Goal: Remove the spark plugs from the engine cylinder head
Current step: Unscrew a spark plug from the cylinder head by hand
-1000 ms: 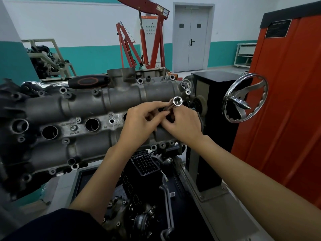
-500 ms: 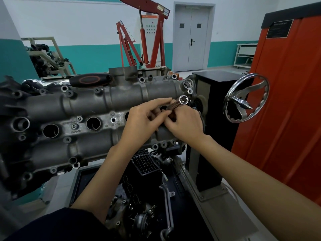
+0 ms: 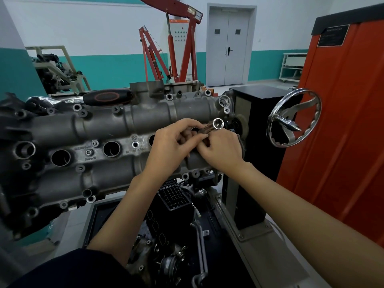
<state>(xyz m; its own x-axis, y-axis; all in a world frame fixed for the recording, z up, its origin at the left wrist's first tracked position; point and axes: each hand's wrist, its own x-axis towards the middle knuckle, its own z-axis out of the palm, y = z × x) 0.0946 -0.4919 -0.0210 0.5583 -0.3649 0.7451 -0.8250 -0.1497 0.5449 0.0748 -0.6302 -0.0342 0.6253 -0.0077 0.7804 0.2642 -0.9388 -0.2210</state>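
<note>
A grey engine cylinder head [image 3: 99, 129] on a stand fills the left and middle, with a row of round spark plug wells [image 3: 111, 149] across its face. At the rightmost well, a shiny spark plug socket [image 3: 216, 125] points its open end up and to the right. My left hand [image 3: 170, 146] pinches the socket's shaft from the left. From the right, my right hand [image 3: 222, 150] grips the same shaft lower down. The well under my hands and the socket's lower end are hidden, and no spark plug shows.
A black ratchet handle with a red ring [image 3: 108, 97] lies on top of the head. A chrome handwheel [image 3: 294, 118] juts out on the right beside a black stand column [image 3: 255, 142] and an orange cabinet [image 3: 340, 132]. Dark engine parts [image 3: 172, 225] sit below.
The socket's open end has crept a little to the right as both hands work on its shaft. My hands stay at the same well.
</note>
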